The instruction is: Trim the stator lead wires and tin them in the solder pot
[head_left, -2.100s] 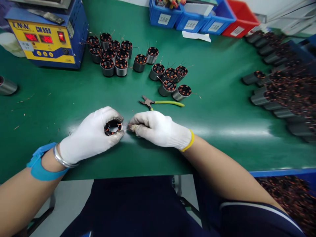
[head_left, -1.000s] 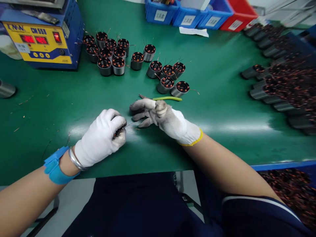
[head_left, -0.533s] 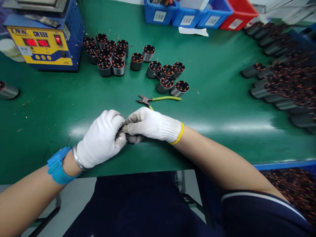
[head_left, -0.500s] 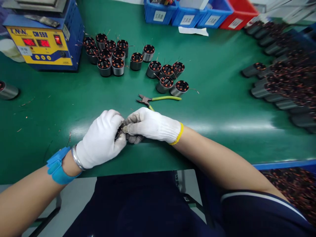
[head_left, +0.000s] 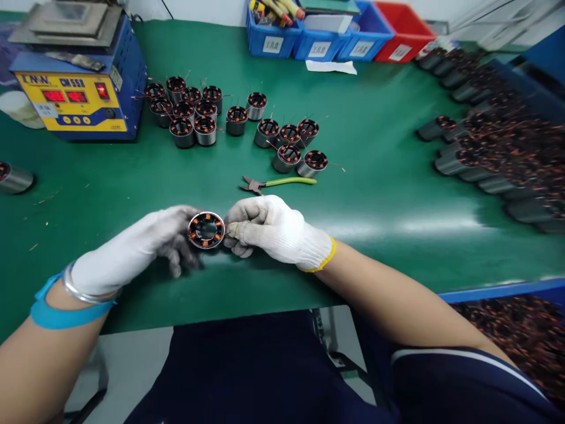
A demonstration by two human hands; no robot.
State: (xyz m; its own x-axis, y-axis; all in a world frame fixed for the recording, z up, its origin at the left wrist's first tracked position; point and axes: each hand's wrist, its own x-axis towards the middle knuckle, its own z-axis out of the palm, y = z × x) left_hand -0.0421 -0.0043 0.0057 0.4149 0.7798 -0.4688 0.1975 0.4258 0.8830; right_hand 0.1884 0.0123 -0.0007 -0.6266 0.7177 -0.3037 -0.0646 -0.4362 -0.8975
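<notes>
A round metal ring with copper windings inside, a stator (head_left: 206,230), faces up between my gloved hands near the table's front edge. My right hand (head_left: 247,227) pinches wires at the stator's right side. On the other side, my left hand (head_left: 174,238) is slightly blurred, its fingers apart and hanging down beside the stator's left rim; whether they touch the rim is unclear. Just beyond my right hand lie cutters (head_left: 289,181) with green handles, one handle partly hidden behind the hand.
Several upright stators (head_left: 183,132) stand at the back centre. A blue and yellow device (head_left: 79,106) is at the back left. Blue bins (head_left: 273,46) and a red bin (head_left: 404,32) line the back. Many stators (head_left: 494,184) lie stacked at the right.
My left hand has moved left and loosened from around the stator, which now shows its open face. My right hand keeps its pinch. The camera view has shifted slightly.
</notes>
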